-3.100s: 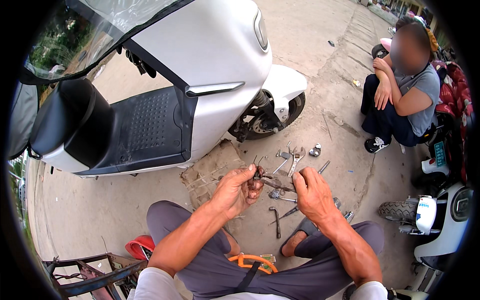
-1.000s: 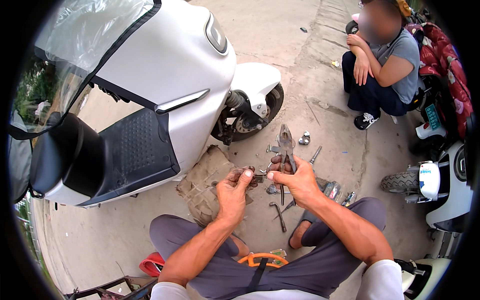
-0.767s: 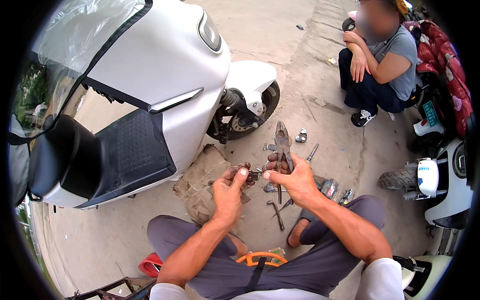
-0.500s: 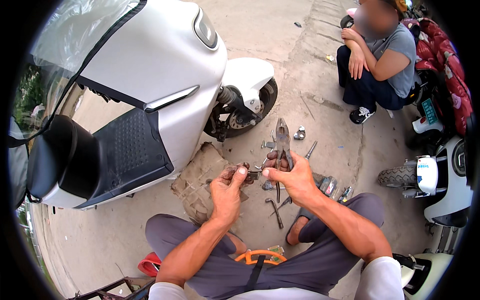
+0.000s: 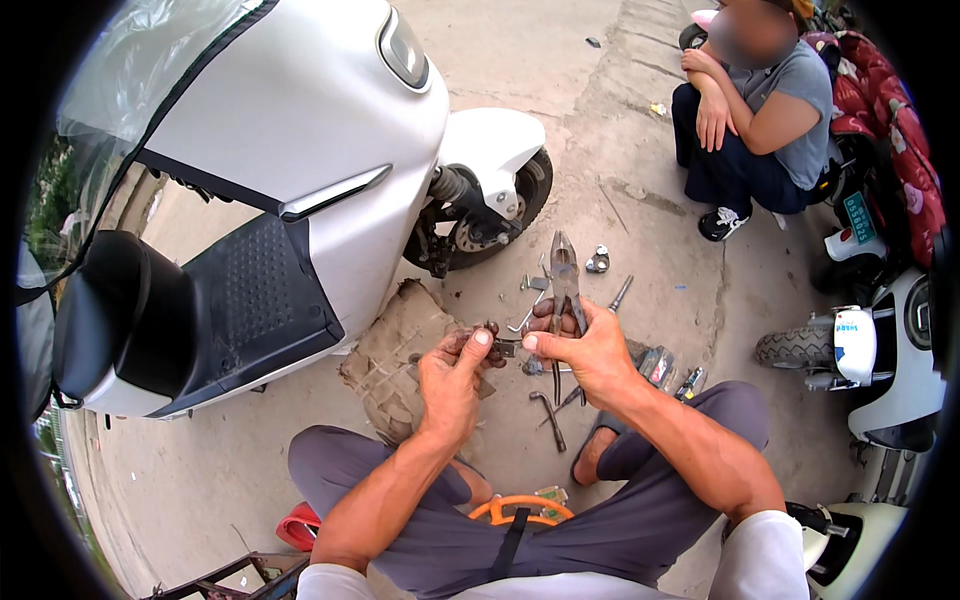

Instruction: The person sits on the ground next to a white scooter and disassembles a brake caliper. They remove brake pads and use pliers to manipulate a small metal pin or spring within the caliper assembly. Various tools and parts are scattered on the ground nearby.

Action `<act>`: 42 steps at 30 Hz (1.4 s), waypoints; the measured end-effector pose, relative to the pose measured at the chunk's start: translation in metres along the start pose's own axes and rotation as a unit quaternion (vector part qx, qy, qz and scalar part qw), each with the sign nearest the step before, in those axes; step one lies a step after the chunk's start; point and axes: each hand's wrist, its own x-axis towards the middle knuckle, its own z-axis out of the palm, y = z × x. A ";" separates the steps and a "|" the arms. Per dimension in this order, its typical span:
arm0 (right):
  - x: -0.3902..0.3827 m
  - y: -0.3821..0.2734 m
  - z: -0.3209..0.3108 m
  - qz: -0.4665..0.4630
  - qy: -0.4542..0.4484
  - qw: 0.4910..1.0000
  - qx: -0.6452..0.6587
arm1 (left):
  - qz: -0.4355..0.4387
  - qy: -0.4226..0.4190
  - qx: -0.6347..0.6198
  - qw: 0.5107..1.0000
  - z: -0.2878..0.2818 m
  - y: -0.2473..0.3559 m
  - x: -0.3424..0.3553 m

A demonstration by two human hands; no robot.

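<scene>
Between my fingertips is a small dark metal piece (image 5: 506,348), too small to make out fully. My left hand (image 5: 450,378) is closed, pinching it between thumb and fingers, which are smudged black. A pair of pliers (image 5: 565,282) sits in my right hand (image 5: 592,352), jaws pointing away from me and handles running down through the curled fingers. The right thumb and fingertip also meet the small piece's right end. Beneath my hands, an L-shaped wrench (image 5: 549,422) and a crumpled, dirty brown sheet (image 5: 392,372) lie on the ground.
A white scooter (image 5: 375,190) stands at the left, its front wheel (image 5: 530,205) beyond my hands. Small metal parts, a screwdriver (image 5: 621,293) and a round metal fitting (image 5: 598,259) lie ahead. A person (image 5: 765,130) squats at the far right, near parked scooters (image 5: 860,350).
The whole view has shifted very slightly. Both hands keep almost the same pose, still holding the small piece and the pliers.
</scene>
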 end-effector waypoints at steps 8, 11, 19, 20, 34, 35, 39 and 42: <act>0.000 -0.003 -0.002 0.015 0.007 1.000 -0.012 | 0.040 -0.004 -0.012 0.999 0.002 -0.004 -0.001; 0.001 0.000 -0.003 0.017 0.006 1.000 -0.007 | 0.042 0.001 -0.003 0.999 0.005 -0.002 -0.002; -0.001 -0.003 -0.003 0.004 -0.002 1.000 0.006 | 0.009 -0.013 -0.020 1.000 0.012 0.002 -0.005; -0.001 -0.003 -0.004 0.003 -0.003 1.000 0.002 | -0.023 -0.060 0.026 0.998 0.006 0.001 -0.004; -0.011 -0.011 -0.020 -0.002 -0.110 0.959 -0.261 | -0.026 -0.067 -0.085 0.994 -0.005 0.026 0.002; -0.012 -0.008 -0.021 -0.044 -0.097 0.944 -0.311 | -0.045 -0.077 -0.109 0.990 -0.007 0.029 0.002; -0.014 -0.010 -0.021 -0.160 -0.097 0.866 -0.464 | -0.098 -0.089 -0.165 0.977 -0.008 0.036 0.005; -0.014 -0.007 -0.019 -0.174 -0.104 0.859 -0.469 | -0.127 -0.107 -0.198 0.966 -0.013 0.032 0.007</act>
